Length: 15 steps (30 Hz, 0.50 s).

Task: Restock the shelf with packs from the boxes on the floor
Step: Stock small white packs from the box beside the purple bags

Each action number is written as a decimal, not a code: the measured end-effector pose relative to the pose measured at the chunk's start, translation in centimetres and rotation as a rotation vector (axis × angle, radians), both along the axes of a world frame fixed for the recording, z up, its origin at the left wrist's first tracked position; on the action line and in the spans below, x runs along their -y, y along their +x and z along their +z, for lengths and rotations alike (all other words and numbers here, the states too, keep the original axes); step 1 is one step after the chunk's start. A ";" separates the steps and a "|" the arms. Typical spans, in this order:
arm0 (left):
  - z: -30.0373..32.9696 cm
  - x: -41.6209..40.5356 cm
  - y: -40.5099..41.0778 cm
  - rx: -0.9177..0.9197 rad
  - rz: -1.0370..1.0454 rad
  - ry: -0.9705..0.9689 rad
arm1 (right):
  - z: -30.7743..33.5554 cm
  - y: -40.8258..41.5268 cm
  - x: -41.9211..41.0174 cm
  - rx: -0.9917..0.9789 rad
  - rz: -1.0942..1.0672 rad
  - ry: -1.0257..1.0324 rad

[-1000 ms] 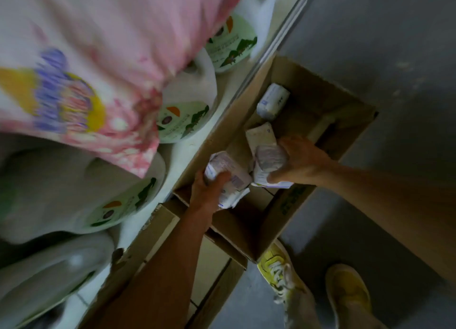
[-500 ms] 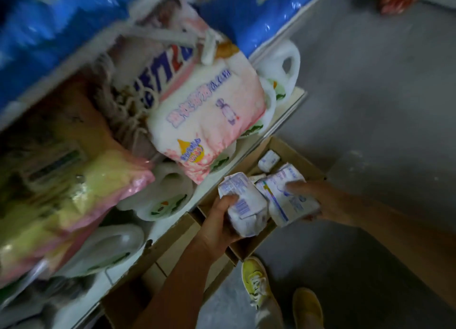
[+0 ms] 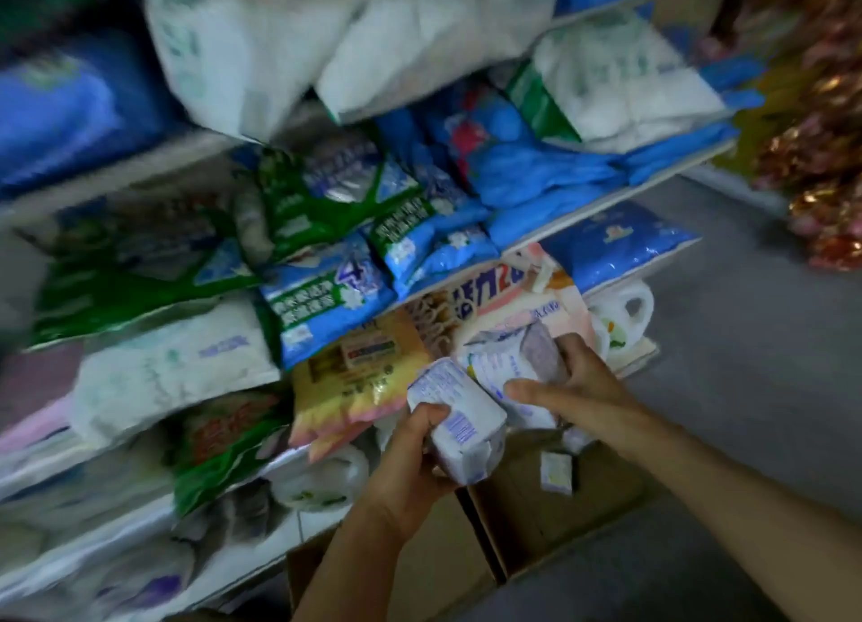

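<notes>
Shiny red-and-gold wrapped goods (image 3: pixel 821 122) (too blurred to identify, perhaps sweets) are piling at the upper right, sitting above the grey floor (image 3: pixel 746 365).

Both forearms reach forward; left hand (image 3: pixel 410 453) curled in a grip from below, right hand (image 3: pixel 576 383) clasping, thumb extended left.
</notes>
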<state>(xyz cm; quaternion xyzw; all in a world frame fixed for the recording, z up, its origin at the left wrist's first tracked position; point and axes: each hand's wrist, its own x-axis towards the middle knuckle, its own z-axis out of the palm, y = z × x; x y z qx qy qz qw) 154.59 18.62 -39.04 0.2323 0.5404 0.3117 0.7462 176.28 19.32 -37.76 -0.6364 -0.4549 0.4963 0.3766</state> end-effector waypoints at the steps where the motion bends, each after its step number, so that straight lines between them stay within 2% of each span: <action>1: 1.4 0.3 -0.9 0.019 0.041 0.009 | 1.1 -1.1 -0.2 -0.053 0.007 0.010; 5: 6.8 1.4 -5.9 0.070 0.113 0.118 | 6.6 -5.9 -1.0 -0.400 -0.009 -0.022; 10: 12.7 4.1 -13.7 0.133 0.150 0.249 | 12.8 -13.0 0.6 -0.556 0.249 -0.061; 15: 15.7 7.1 -21.6 0.108 0.215 0.289 | 17.8 -21.8 3.2 -0.711 0.425 -0.266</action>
